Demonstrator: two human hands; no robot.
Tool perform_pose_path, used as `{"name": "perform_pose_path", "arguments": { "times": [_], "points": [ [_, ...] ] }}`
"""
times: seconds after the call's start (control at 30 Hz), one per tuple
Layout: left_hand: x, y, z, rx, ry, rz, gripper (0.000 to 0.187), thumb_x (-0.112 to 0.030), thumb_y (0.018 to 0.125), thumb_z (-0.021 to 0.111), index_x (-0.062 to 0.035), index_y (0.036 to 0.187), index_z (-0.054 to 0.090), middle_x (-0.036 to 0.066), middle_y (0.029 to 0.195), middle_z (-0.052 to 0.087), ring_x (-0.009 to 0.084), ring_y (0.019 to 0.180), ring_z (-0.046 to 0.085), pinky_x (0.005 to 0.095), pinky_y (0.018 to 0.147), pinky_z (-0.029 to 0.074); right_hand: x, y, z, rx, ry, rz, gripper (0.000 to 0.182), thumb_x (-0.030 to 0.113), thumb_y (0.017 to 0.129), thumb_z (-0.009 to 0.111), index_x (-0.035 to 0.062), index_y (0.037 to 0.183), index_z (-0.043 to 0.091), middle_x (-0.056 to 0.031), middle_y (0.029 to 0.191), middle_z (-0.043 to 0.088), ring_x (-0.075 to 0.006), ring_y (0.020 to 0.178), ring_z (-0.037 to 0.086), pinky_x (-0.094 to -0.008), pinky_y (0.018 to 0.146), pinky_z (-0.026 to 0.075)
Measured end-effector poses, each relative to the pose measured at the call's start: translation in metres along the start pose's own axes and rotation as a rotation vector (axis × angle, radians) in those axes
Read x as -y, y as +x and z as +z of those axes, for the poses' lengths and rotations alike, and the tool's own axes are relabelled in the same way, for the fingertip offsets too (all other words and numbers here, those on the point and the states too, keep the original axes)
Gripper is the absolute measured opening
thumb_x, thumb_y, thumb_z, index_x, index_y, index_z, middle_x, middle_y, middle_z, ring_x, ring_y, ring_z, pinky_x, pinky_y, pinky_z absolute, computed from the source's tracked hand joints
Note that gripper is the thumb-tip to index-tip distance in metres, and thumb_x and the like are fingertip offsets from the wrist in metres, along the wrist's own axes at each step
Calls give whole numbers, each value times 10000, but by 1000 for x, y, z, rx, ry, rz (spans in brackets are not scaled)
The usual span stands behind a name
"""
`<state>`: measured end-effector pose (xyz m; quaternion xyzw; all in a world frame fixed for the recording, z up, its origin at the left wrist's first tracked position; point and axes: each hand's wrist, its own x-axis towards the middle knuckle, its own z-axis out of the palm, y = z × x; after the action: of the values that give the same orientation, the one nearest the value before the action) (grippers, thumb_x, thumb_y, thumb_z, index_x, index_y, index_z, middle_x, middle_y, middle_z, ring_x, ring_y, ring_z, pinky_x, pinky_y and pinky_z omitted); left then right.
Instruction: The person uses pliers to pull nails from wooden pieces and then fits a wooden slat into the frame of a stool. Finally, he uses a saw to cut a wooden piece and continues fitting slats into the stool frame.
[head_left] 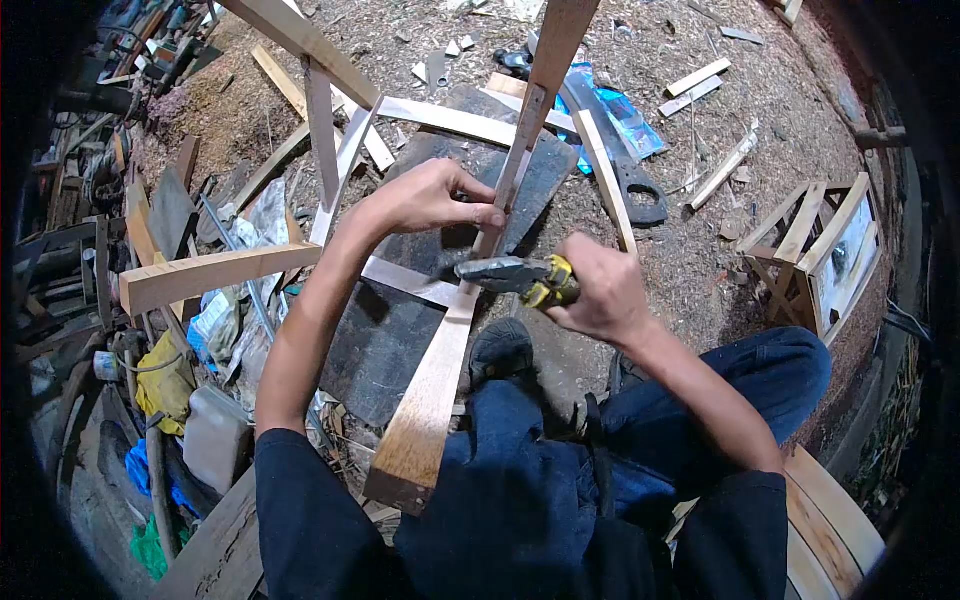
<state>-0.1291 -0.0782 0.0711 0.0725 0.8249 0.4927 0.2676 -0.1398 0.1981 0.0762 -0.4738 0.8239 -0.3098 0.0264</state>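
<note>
A wooden frame of joined legs and rails stands before me, one long leg [425, 400] running from near my lap up to the top of the view. My left hand [440, 200] pinches this leg near its middle, with thumb and fingers at its sides. In my right hand [598, 288] is a tool [505, 272] with a grey metal head and yellow-and-black handles, pointing left. Its tip is close to the leg, just below my left hand; whether they touch is unclear. A cross rail [410, 281] meets the leg near that tip.
A handsaw [638, 190] and a blue packet [628, 125] lie beyond the frame. At right stands a small wooden stool-like frame [800, 250]. Wood offcuts [692, 90] are scattered on the shavings. Left are a plastic jug [215, 438] and a yellow bag [165, 385].
</note>
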Motion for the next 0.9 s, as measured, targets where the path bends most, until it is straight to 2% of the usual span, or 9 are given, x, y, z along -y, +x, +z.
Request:
{"name": "perform_pose_path", "arguments": {
  "times": [0.13, 0.23, 0.27, 0.4, 0.5, 0.63, 0.77, 0.83, 0.9],
  "points": [
    [4, 2, 1, 1, 1, -17, 311, -265, 885, 708, 16, 1017, 714, 63, 783, 690, 95, 746, 570, 330, 713, 491, 4, -16, 22, 3, 56, 277, 423, 224, 682, 840, 55, 962, 572, -142, 803, 631, -339, 702, 667, -428, 611, 527],
    [3, 2, -1, 30, 4, -51, 318, -267, 882, 712, 4, 1047, 721, 60, 815, 714, 88, 769, 585, 316, 730, 497, 5, -24, 37, -72, -1, 265, 427, 203, 680, 845, 54, 973, 571, -140, 822, 638, -336, 731, 676, -423, 622, 528],
    [1, 2, -1, 22, 28, -67, 316, -258, 881, 713, 2, 1059, 721, 58, 834, 726, 83, 787, 593, 306, 735, 500, 7, -28, 39, -44, -29, 271, 494, 164, 632, 858, 70, 1019, 565, -96, 921, 626, -317, 770, 672, -410, 644, 541],
    [1, 0, 0, -12, -13, -44, 334, -266, 872, 730, 11, 1059, 715, 69, 855, 732, 87, 792, 599, 311, 734, 501, 0, -33, 48, -69, -54, 277, 489, 167, 645, 855, 71, 1025, 562, -100, 885, 610, -313, 753, 666, -408, 635, 537],
    [4, 1, 1, -16, -31, -32, 348, -284, 868, 735, 5, 1061, 721, 76, 864, 735, 93, 797, 604, 309, 746, 501, -1, -45, 60, -100, -32, 413, 446, 155, 682, 849, 72, 1014, 563, -122, 875, 646, -327, 756, 682, -423, 638, 538],
    [-4, -1, 1, -6, -17, -51, 356, -294, 869, 734, 2, 1067, 722, 80, 877, 737, 98, 814, 610, 305, 769, 500, 7, -50, 72, 155, -134, 367, 495, 192, 674, 860, 81, 1052, 560, -121, 882, 636, -325, 769, 680, -437, 649, 542],
    [2, 0, 2, -38, -11, -62, 344, -290, 870, 727, 8, 1042, 725, 74, 876, 732, 97, 810, 600, 310, 767, 495, 14, -50, 69, 47, -28, 404, 496, 203, 688, 856, 70, 1055, 550, -128, 886, 632, -332, 753, 669, -430, 637, 538],
    [4, -1, 2, -32, -5, -77, 336, -284, 871, 723, 9, 1036, 726, 71, 871, 730, 96, 805, 597, 312, 764, 494, 12, -49, 64, -115, -35, 440, 495, 200, 692, 853, 63, 1052, 543, -128, 883, 630, -331, 746, 666, -422, 631, 536],
    [1, 0, 2, -27, -4, -57, 320, -270, 876, 712, 11, 1028, 728, 64, 847, 721, 91, 790, 590, 308, 757, 493, 6, -51, 69, -48, -84, 468, 480, 188, 694, 851, 65, 1030, 532, -131, 872, 624, -329, 745, 666, -418, 632, 536]
  ]
}}
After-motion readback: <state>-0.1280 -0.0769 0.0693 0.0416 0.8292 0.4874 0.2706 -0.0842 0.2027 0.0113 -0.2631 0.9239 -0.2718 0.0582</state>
